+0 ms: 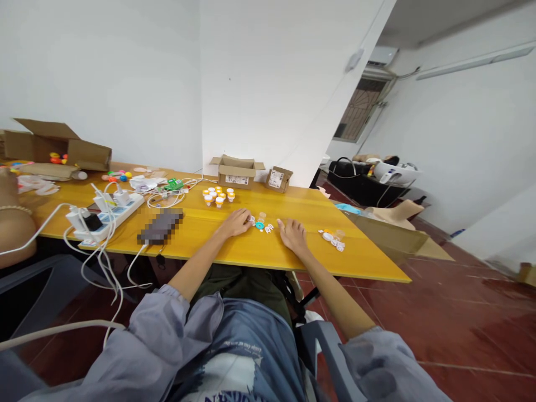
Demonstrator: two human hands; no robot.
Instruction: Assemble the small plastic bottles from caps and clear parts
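My left hand point(238, 222) lies on the yellow table, palm down with the fingers loosely stretched out. A small whitish part point(252, 220) is right by its fingertips; I cannot make out whether they touch. Between my hands are a teal round piece point(259, 225), a clear cup-like piece point(262, 216) and small white cut-out parts point(269, 228). My right hand point(293, 234) rests to the right of these, open, fingers apart and holding nothing. Farther right lies a group of white round parts point(334, 240) with orange and clear pieces behind.
Several white-and-orange small cups point(219, 195) stand together at the back. Behind them are an open cardboard box point(237, 172) and a smaller box point(279, 178). A dark device point(160, 226), a power strip point(113, 218) and white cables lie left. Another person's arm point(12, 223) shows far left.
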